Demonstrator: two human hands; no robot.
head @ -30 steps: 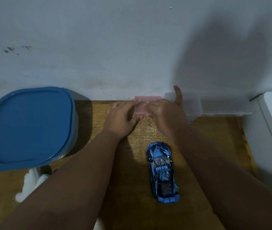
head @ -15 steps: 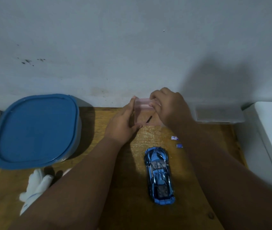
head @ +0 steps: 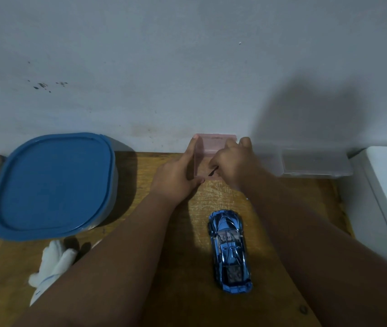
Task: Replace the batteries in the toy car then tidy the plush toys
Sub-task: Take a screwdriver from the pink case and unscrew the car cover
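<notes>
On the head view I see the left hand [head: 176, 180] clasping the pink box [head: 216, 145] at the far edge of the table [head: 201, 201]. The right hand [head: 235, 166], fingers curled, pinches a thin dark tool [head: 212, 172] at it. The toy car [head: 229, 251] lies mid-table, and the white plush toy [head: 53, 263] is by the left edge.

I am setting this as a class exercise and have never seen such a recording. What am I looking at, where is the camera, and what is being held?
No machine here: a person's two bare hands, filmed by one camera worn on the head, looking down. On the wooden table lie a blue toy car, a blue-lidded tub, a white plush toy and a clear box at the back. The left hand holds a pink box, lid up, in its grip; the right hand reaches into it beside a thin dark item; whether pinched, I cannot tell.
</notes>
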